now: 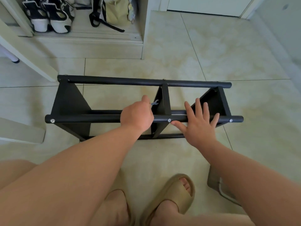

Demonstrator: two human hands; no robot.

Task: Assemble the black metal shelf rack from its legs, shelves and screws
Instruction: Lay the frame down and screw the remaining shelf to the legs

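Note:
The black metal shelf rack [101, 118] lies on its side on the tiled floor, with round legs running left to right and three flat shelves standing between them. Silver screw heads show in the near leg, at its left end [52, 120], in the middle [169, 120] and at its right end [230, 120]. My left hand [137, 117] rests on the near leg, shut on a small silver wrench [154, 102] whose open jaw points toward the middle shelf. My right hand [199, 123] lies flat over the near leg with fingers spread, its thumb tip just below the middle screw.
An open cupboard at the back left holds black-and-white sneakers [48, 15] and a yellowish bag [115, 10]. A white slanted board [27, 53] leans at the left. My feet in tan sandals [171, 198] stand near the rack. A greyish object [215, 181] lies by my right forearm.

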